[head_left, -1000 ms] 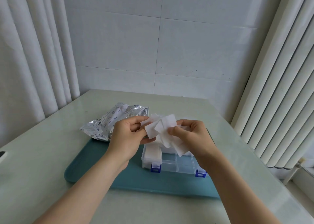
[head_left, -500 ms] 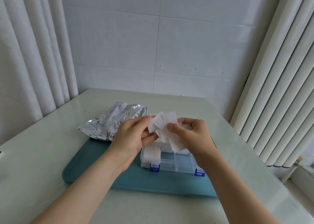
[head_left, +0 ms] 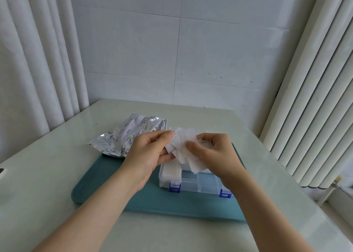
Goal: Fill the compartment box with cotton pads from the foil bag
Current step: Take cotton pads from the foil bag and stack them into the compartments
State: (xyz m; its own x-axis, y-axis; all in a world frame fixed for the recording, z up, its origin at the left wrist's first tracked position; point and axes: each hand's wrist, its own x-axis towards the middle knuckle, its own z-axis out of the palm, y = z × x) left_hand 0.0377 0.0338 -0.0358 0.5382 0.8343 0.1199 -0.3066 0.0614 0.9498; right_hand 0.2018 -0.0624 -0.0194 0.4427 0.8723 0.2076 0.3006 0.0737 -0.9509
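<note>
White cotton pads, silver printed foil bag, teal tray, blue latches

One word can be read: "Date", in small blue letters beside a thin ruled line, on the pale label panel of the crinkled silver foil bag. The bag lies over the far left corner of the flat teal plastic tray. The blue line doodles around the word, a star among them, carry no letters.
</note>
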